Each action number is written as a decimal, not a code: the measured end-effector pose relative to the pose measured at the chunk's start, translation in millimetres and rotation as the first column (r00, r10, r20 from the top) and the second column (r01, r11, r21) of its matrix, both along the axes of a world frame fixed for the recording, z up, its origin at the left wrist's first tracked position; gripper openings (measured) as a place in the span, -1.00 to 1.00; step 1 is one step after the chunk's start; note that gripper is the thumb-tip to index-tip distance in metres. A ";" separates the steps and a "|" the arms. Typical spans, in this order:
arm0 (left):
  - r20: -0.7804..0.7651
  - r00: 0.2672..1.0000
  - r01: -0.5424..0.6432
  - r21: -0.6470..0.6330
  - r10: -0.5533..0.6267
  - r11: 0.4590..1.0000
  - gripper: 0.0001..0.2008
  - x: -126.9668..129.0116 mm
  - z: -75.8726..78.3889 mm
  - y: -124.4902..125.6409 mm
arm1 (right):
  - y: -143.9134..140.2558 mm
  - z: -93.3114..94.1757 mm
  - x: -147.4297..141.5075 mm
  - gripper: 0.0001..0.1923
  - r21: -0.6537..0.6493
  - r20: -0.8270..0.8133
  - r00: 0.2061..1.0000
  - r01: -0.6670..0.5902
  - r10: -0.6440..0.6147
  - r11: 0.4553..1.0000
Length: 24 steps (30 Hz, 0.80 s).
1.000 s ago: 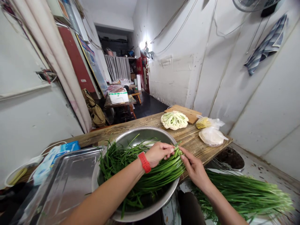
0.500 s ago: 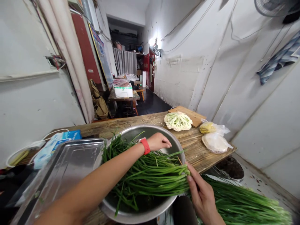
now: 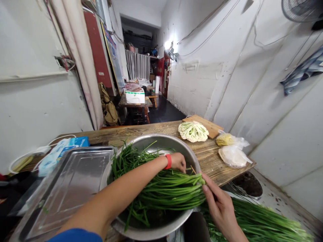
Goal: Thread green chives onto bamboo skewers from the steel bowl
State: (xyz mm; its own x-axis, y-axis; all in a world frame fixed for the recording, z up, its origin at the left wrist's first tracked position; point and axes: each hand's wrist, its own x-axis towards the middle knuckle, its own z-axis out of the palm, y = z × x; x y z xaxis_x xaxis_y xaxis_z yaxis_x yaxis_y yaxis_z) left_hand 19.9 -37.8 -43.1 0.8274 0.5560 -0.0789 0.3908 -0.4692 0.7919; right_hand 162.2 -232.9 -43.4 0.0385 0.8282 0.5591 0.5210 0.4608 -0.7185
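Note:
A large steel basin (image 3: 141, 233) holds long green garlic chives (image 3: 166, 192). My right hand (image 3: 219, 202) is closed on the pale stem ends of a bunch at the basin's right rim, and the leaves trail leftward over the basin. My left hand (image 3: 178, 162), a red band on its wrist, reaches across to the far side of this bunch. Its fingers are curled down by the stems; whatever they pinch is hidden. A thin brown stalk (image 3: 193, 169) sticks up between the hands. More garlic chives (image 3: 262, 220) lie low at the right.
Left of the basin is a steel tray (image 3: 73, 188), with a blue-white packet (image 3: 62, 153) behind it. Cauliflower (image 3: 193, 131), a wooden board (image 3: 205, 125) and plastic bags (image 3: 233, 155) sit on the wooden table (image 3: 148, 129). A dark-filled container (image 3: 248, 185) stands below its right edge.
My left hand has moved right and down to the chive bunch, its fingers curling closer to the stems. My right hand keeps hold of the stem ends. The view has shifted slightly.

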 end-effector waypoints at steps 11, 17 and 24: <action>0.438 0.842 -0.125 -0.410 0.315 0.903 -0.59 -29.6 45.7 -30.0 | 43.7 11.0 13.3 -0.60 -0.162 -0.138 0.990 -0.027 0.004 0.986; 0.471 0.811 -0.033 -0.558 0.348 0.829 -0.46 -16.8 45.6 -41.0 | 52.6 19.1 15.2 -0.57 -0.173 -0.116 0.993 -0.052 0.032 0.984; 0.466 0.714 -0.187 -0.593 0.524 0.783 -0.68 -2.3 51.4 -51.1 | 55.1 15.7 19.4 -0.59 -0.176 -0.095 0.995 -0.036 0.020 0.984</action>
State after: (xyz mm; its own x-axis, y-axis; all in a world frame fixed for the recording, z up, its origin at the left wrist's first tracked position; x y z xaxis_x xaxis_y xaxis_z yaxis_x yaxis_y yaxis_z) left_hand 17.7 -88.9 8.2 0.5396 0.8419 0.0036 -0.1679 0.1034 0.9804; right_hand 181.6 -177.9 -27.6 0.0586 0.9154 0.3982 0.4371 0.3351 -0.8346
